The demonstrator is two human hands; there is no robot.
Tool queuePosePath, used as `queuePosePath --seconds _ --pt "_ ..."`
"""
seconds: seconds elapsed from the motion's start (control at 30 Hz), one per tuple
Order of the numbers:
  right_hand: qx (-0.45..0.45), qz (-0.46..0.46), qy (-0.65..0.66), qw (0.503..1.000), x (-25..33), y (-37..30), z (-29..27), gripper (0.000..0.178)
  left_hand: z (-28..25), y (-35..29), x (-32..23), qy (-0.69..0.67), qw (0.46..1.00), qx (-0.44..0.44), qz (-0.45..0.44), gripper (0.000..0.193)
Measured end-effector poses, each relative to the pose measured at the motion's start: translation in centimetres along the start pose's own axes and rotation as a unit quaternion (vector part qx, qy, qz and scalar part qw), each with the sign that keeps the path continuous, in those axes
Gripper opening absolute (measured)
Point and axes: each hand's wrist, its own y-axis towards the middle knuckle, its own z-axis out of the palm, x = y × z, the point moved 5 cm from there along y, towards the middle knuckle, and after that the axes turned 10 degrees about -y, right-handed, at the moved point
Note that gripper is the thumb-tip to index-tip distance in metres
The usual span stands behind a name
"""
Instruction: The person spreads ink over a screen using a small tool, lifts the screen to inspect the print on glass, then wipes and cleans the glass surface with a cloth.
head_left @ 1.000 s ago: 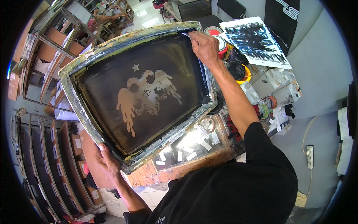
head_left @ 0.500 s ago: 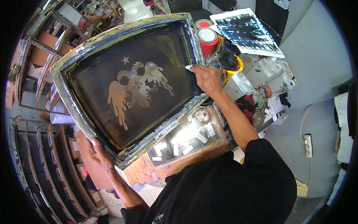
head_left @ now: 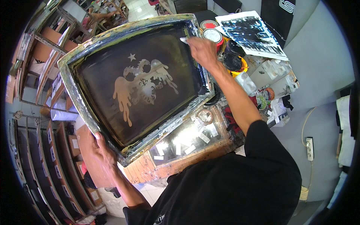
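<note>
A silk screen printing frame (head_left: 71,88), its rim crusted with dried ink, is held up tilted before me. Across its dark mesh (head_left: 101,71) runs a pale stencil (head_left: 144,86) of a winged, dripping figure, with a small star above it. My left hand (head_left: 105,152) grips the frame at its lower left corner, thumb on the rim and fingers hidden beneath. At the upper right inner edge is my right hand (head_left: 203,52), closed on a small white piece (head_left: 183,39) whose tip sticks out toward the mesh. Whether that piece is cloth or something else I cannot make out.
Below the frame stands a wooden table with a glass top (head_left: 176,144), bearing white strips and a tape roll (head_left: 204,116). Paint cans (head_left: 212,35), an ink-smeared paper (head_left: 255,35) and plastic jugs (head_left: 245,82) crowd the right. Shelves (head_left: 48,165) line the left.
My right hand has moved up along the frame's right inner side with the white piece. The left hand keeps its grip; the whole view has shifted slightly.
</note>
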Motion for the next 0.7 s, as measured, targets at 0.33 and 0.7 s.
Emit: queuePosePath --seconds 0.33,0.7 --pt "0.128 0.021 0.039 0.991 3.5 -14.3 -5.3 0.018 -0.6 0.0 1.7 -0.052 0.998 0.004 -0.036 0.050" --pt "0.110 0.012 0.031 0.993 3.6 -11.7 -4.4 0.019 -0.5 0.3 1.2 -0.052 0.999 0.011 -0.003 0.050"
